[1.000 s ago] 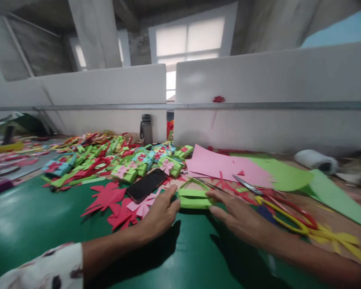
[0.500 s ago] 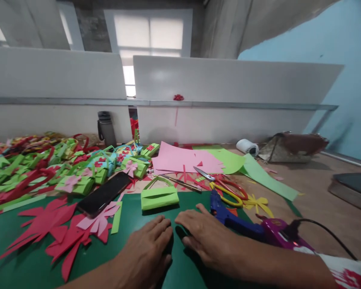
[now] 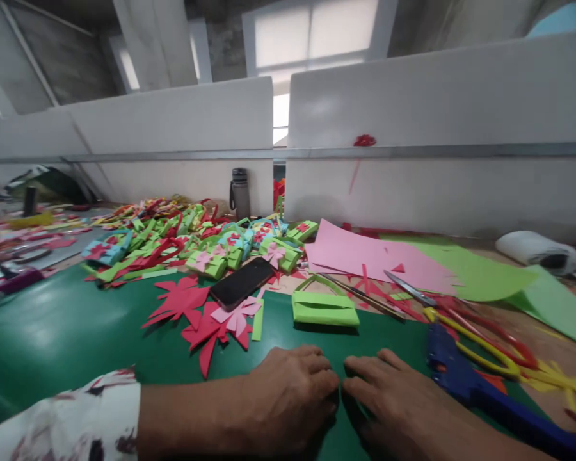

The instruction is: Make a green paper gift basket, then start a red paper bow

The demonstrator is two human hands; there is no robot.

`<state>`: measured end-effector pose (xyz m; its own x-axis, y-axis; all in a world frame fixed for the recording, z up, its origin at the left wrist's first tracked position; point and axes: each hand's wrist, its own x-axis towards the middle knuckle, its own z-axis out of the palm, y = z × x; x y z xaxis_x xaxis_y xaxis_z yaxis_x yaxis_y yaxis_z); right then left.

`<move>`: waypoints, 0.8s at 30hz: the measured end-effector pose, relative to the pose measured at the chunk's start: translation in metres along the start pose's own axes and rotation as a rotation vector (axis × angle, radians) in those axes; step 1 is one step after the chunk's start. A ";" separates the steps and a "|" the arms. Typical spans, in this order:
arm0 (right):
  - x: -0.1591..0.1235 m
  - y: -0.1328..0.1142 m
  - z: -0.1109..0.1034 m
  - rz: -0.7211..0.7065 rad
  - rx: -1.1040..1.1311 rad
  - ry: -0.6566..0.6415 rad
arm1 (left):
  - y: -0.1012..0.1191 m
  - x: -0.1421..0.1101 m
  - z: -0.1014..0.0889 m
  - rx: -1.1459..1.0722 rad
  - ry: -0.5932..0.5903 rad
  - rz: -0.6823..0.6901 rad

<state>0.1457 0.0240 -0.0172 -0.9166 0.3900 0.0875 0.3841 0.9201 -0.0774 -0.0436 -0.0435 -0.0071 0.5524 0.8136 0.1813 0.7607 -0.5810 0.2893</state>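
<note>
My left hand (image 3: 297, 397) rests on the green mat (image 3: 144, 349), back up, with its fingers loosely bent and nothing seen in them. Beside it my right hand (image 3: 393, 400) lies low on the mat, fingers stretched forward and slightly apart; the two hands nearly meet. Just beyond them sits a small light-green paper bag (image 3: 325, 308) with a thin handle. To the right of my right hand lies a blue glue gun (image 3: 475, 378). Scissors with yellow and red handles (image 3: 470, 333) lie behind it. The undersides of both hands are hidden.
Red paper flowers (image 3: 182, 301), a pink flower (image 3: 237, 315) and a black phone (image 3: 242, 282) lie to the left. Behind are a pile of decorated paper bags (image 3: 173, 237), a grey bottle (image 3: 240, 195), pink paper (image 3: 374, 256), green paper (image 3: 484, 266) and a white roll (image 3: 537, 251).
My view has swung left, so the things on the table appear farther right. My left hand's fingers are more bent. The light-green bag stays in front of my hands.
</note>
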 end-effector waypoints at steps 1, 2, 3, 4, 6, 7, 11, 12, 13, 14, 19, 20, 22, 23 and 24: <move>0.003 -0.001 0.001 -0.026 -0.003 -0.007 | -0.001 -0.003 0.000 0.011 0.001 -0.003; 0.006 -0.004 0.002 -0.048 -0.004 -0.017 | -0.002 -0.006 -0.001 0.020 0.005 -0.006; 0.009 -0.006 0.002 -0.064 -0.004 -0.028 | -0.003 -0.009 -0.001 0.028 0.009 -0.010; 0.011 -0.010 0.002 -0.071 -0.002 -0.039 | -0.003 -0.012 -0.002 0.035 0.016 -0.014; 0.014 -0.018 0.001 -0.074 0.016 -0.049 | -0.005 -0.018 -0.004 0.045 0.028 -0.017; 0.016 -0.023 0.000 -0.077 0.044 -0.049 | -0.007 -0.022 -0.005 0.049 0.032 -0.013; 0.024 -0.036 -0.006 -0.052 0.119 -0.031 | -0.017 -0.035 -0.007 0.082 0.086 -0.028; 0.027 -0.038 -0.008 -0.048 0.125 -0.033 | -0.020 -0.039 -0.007 0.101 0.113 -0.048; 0.030 -0.038 -0.009 -0.048 0.126 -0.033 | -0.023 -0.042 -0.008 0.124 0.139 -0.069; 0.034 -0.038 -0.009 -0.053 0.126 -0.032 | -0.026 -0.045 -0.009 0.151 0.161 -0.087; 0.051 -0.036 -0.008 -0.084 0.106 0.011 | -0.029 -0.055 -0.015 0.238 0.234 -0.099; 0.053 -0.037 -0.009 -0.093 0.106 0.018 | -0.029 -0.057 -0.016 0.244 0.244 -0.101; 0.059 -0.043 -0.012 -0.100 0.101 0.025 | -0.029 -0.060 -0.017 0.231 0.273 -0.127; 0.063 -0.046 -0.015 -0.094 0.093 0.020 | -0.030 -0.062 -0.019 0.202 0.302 -0.165; 0.067 -0.049 -0.018 -0.085 0.085 0.006 | -0.033 -0.063 -0.021 0.166 0.341 -0.218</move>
<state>0.0676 0.0059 0.0103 -0.9447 0.3114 0.1031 0.2943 0.9434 -0.1531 -0.1113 -0.0753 -0.0081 0.2500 0.8618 0.4413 0.9070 -0.3680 0.2049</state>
